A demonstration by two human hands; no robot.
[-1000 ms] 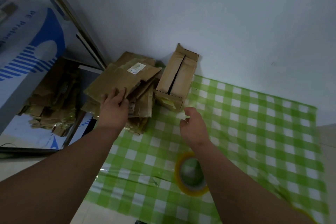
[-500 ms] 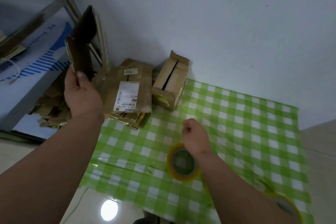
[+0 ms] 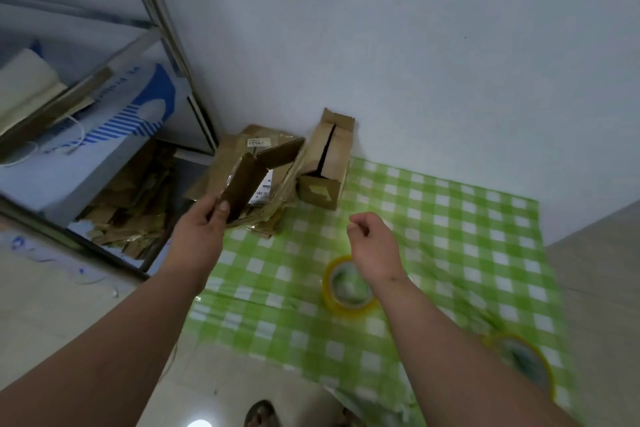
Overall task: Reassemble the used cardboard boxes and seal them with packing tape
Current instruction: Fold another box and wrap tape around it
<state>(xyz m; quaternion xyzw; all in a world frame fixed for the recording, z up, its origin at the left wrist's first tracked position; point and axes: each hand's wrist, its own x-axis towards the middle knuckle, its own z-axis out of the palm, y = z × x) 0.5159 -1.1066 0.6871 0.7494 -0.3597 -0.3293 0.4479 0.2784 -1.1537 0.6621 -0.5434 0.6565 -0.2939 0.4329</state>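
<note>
**Head view: left hand lifts a flattened box off the pile, right hand idle over the tape**

Head camera looks down at a green-and-white checked cloth (image 3: pixel 450 218) spread on a pale tiled floor (image 3: pixel 69 305) in the corner of a white wall (image 3: pixel 415 45).

The left hand (image 3: pixel 204 222) holds a flattened cardboard box (image 3: pixel 256 170) by its near end, thumb on the upper face and fingers curled under it. The piece is raised off the floor and tilted, its far flaps splayed open above a pile of flattened boxes (image 3: pixel 235 163) that lies at the cloth's far left corner. A white shipping label shows on the pile just under the lifted piece.

The right hand (image 3: pixel 370 239) hovers above the cloth with its fingers loosely curled toward the palm, holding nothing. Just below its wrist a roll of yellowish packing tape (image 3: pixel 346 288) lies flat on the cloth. A second tape roll (image 3: pixel 523 361), blurred, lies on the cloth near the right forearm, toward the lower right.

An assembled cardboard box (image 3: pixel 325 163) rests on the cloth against the wall, just to the right of the pile; its top flaps are folded shut with a dark gap running between them, unsealed.

At left stands a metal shelf frame (image 3: pixel 166 38). A blue-and-white carton (image 3: pixel 104 135) sits on it, and more crumpled cardboard scraps (image 3: pixel 131 205) lie underneath.
</note>
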